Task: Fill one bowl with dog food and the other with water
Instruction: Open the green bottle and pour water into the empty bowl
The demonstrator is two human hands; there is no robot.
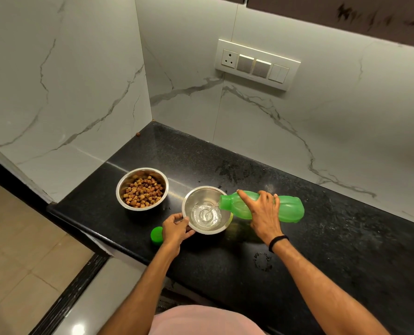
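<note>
Left hand fingers clamp round steel bowl rim at centre, right hand grips tipped green plastic bottle pouring; kibble-filled steel bowl done, water barely started.

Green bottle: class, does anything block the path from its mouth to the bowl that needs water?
Nothing visible does. The right hand tips the green bottle over the rim of the water bowl, the stream falls straight in, and the green cap lies aside by the left hand.
</note>
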